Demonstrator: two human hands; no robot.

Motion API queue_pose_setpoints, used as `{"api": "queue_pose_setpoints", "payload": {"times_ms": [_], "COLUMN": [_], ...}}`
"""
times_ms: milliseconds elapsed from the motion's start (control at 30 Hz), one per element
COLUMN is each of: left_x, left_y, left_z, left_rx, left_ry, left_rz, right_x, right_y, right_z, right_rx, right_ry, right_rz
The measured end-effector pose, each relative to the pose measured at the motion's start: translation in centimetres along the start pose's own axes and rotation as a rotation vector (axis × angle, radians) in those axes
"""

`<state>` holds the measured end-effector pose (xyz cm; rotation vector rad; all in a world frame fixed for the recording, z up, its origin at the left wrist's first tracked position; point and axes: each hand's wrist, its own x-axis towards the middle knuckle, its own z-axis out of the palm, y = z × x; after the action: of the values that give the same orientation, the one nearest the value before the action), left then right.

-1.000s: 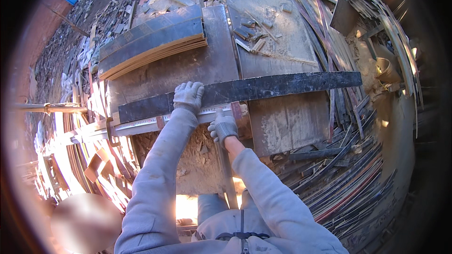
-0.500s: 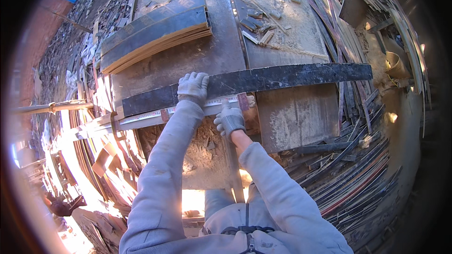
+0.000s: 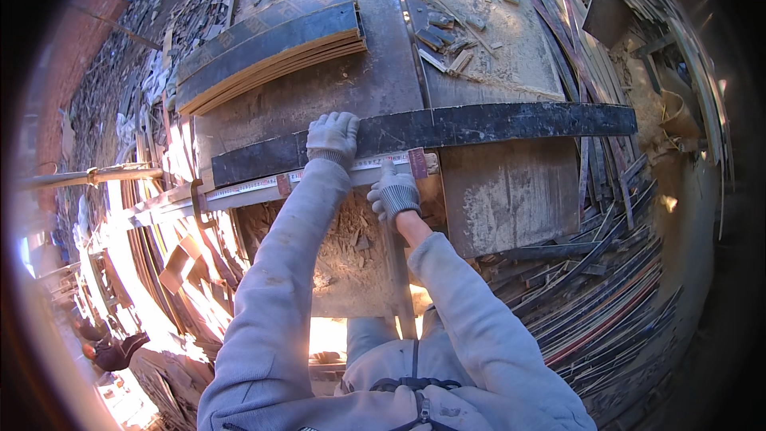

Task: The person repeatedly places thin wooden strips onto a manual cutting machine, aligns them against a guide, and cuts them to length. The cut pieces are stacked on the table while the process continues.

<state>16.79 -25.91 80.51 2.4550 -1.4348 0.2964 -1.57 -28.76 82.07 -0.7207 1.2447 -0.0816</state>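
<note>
A long dark-faced board [image 3: 495,126] lies crosswise over the table saw-like work surface [image 3: 511,199]. My left hand [image 3: 333,134], in a pale work glove, is closed over the board left of its middle, fingertips at the far edge. Along the near side runs a metal rail [image 3: 239,198] with a measuring tape [image 3: 367,163] on it. At the rail's right end is my right hand [image 3: 394,193], also gloved. One finger or the thumb reaches onto the rail and the others are curled; what they hold, if anything, is hidden.
A stack of similar dark-faced boards [image 3: 271,52] sits at the back left. Wood offcuts [image 3: 447,40] and sawdust lie at the back right. Many strips [image 3: 590,327] are piled on the right. A pole [image 3: 96,178] juts in from the left.
The whole view has shifted slightly, so the boards appear a little to the right. Both hands keep their places on the board and at the rail.
</note>
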Motion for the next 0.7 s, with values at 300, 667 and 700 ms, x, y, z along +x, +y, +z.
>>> {"api": "queue_pose_setpoints", "payload": {"times_ms": [300,667,700], "left_x": [0.2,1.5,1.5], "left_y": [0.1,-0.2,-0.3], "left_z": [0.0,-0.3,-0.2], "left_rx": [-0.007,0.001,-0.023], "left_ry": [0.015,-0.067,-0.020], "left_rz": [0.008,-0.020,-0.001], "right_x": [-0.4,1.0,1.1], "right_y": [-0.3,-0.6,-0.4], "right_z": [0.1,0.5,0.6], "right_rx": [-0.018,-0.046,-0.034], "right_ry": [0.023,0.015,0.015], "right_rz": [-0.018,-0.098,-0.127]}}
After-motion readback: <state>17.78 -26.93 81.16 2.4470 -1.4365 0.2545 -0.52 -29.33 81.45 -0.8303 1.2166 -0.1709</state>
